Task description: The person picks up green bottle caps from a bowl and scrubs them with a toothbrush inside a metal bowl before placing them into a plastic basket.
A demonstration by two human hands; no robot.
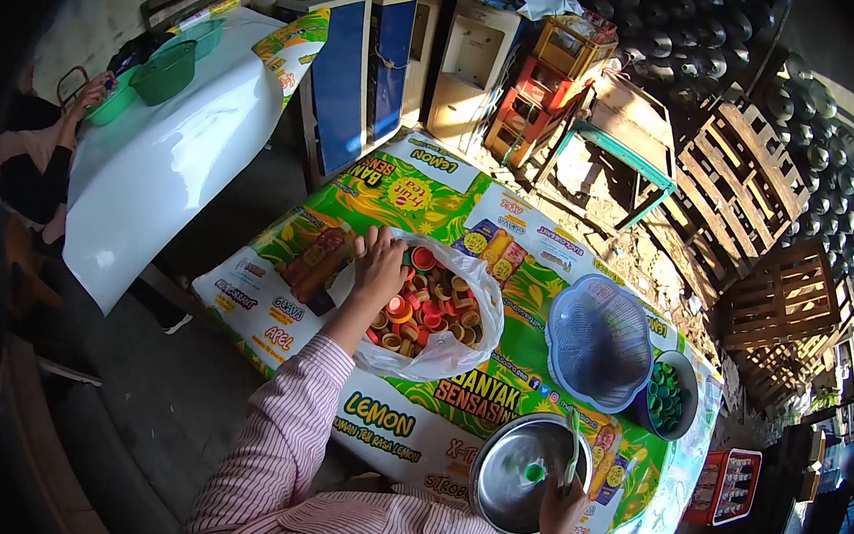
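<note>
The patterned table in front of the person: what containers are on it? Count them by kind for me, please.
Plastic bag of caps: 1
Blue basket: 1 visible
Bowls: 2, the shiny metal bowl and the bowl of green caps
Total: 4 containers

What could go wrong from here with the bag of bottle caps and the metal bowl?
The plastic bag is soft and open, heaped with bottle caps; if the left hand pulls its side down, some may spill.
The metal bowl sits near the table's near edge, so a knock from the right hand could tip it.
Pushing the blue plastic basket might shove the neighbouring container of green caps outward.
</note>
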